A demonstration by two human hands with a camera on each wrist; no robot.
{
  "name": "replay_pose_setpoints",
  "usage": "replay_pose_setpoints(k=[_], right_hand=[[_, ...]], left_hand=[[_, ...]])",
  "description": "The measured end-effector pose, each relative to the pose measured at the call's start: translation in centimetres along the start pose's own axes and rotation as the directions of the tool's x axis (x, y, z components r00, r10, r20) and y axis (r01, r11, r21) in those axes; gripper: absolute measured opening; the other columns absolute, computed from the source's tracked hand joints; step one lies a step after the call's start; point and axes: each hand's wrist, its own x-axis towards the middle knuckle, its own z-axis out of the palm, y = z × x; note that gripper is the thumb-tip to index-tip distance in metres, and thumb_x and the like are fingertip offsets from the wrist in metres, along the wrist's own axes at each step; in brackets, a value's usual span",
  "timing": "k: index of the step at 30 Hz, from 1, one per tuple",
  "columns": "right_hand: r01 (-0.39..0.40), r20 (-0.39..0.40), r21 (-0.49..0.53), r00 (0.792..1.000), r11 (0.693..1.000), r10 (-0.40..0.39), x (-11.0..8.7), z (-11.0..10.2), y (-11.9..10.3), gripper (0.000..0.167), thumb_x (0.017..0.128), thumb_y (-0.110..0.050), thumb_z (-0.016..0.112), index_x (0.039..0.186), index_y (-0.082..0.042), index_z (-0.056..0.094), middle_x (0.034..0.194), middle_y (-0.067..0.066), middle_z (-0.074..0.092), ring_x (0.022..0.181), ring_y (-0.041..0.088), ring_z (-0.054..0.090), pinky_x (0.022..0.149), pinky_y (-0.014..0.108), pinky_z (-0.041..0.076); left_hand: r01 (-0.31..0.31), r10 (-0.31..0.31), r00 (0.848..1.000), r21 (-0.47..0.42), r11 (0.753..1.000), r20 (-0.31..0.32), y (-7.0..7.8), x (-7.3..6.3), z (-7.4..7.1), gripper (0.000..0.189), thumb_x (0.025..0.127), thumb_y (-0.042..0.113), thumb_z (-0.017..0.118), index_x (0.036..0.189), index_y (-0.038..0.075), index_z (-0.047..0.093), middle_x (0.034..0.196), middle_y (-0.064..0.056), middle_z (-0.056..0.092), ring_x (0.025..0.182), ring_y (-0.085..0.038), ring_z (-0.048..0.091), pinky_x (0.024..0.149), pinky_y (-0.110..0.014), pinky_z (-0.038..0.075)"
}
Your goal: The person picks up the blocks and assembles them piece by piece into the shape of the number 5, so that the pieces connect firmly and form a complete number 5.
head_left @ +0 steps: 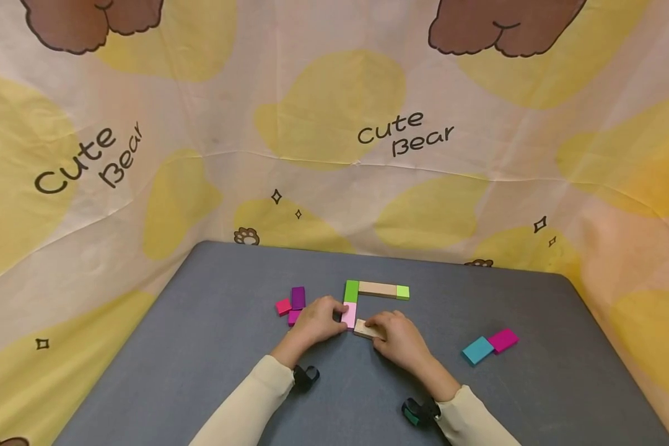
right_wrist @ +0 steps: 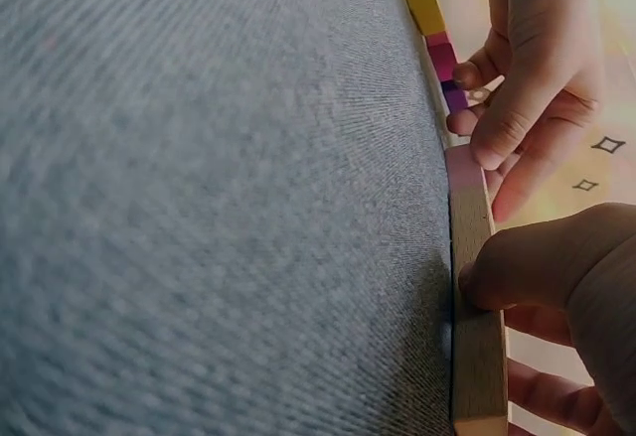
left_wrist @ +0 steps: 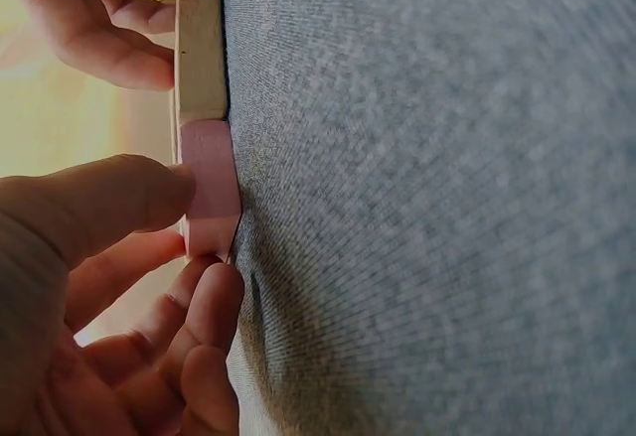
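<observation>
Near the middle of the table, my left hand (head_left: 314, 321) pinches a pink block (head_left: 349, 314) between thumb and fingers. My right hand (head_left: 402, 339) grips a plain wooden block (head_left: 363, 329), thumb on its near side. In the left wrist view, the wooden block's end meets the pink one, both lying flat. Beyond the pink block, a green block (head_left: 352, 290) continues the line away from me. From its far end a longer wooden block (head_left: 377, 289) runs right to a small lime block (head_left: 403, 293). Fingers cover part of both held blocks.
Left of my left hand lie a purple block (head_left: 298, 297), a red block (head_left: 283, 306) and a magenta block (head_left: 293, 318). A yellow block (right_wrist: 423, 1) shows in the right wrist view. Rightward, a blue block (head_left: 477, 351) touches another magenta block (head_left: 503, 341). Patterned cloth (head_left: 323, 124) hangs behind.
</observation>
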Motion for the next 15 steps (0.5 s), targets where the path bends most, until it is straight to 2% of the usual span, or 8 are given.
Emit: replay_pose_setpoints(k=[7,15], right_hand=[[0.01,-0.007,0.001,1.0,1.0,-0.01,0.11,0.16,-0.17,0.028,0.07,-0.004,0.076,0.096,-0.014,0.074,0.095,-0.002,0.072,0.083,0.014,0.058,0.07,0.031,0.048],[0.013,-0.008,0.004,1.0,1.0,-0.013,0.01,0.18,-0.19,0.028,0.07,-0.004,0.077,0.096,-0.014,0.074,0.095,-0.002,0.072,0.084,0.015,0.059,0.072,0.032,0.049]], left_hand=[[0.021,-0.022,1.0,0.005,1.0,0.017,0.18,-0.11,-0.26,0.039,0.078,0.023,0.077,0.115,0.013,0.072,0.11,-0.006,0.069,0.083,-0.015,0.056,0.068,-0.031,0.046],[0.018,-0.018,1.0,0.01,1.0,0.02,0.11,-0.15,-0.12,0.039,0.079,0.024,0.076,0.116,0.013,0.072,0.107,-0.007,0.068,0.079,-0.015,0.052,0.065,-0.029,0.043]])
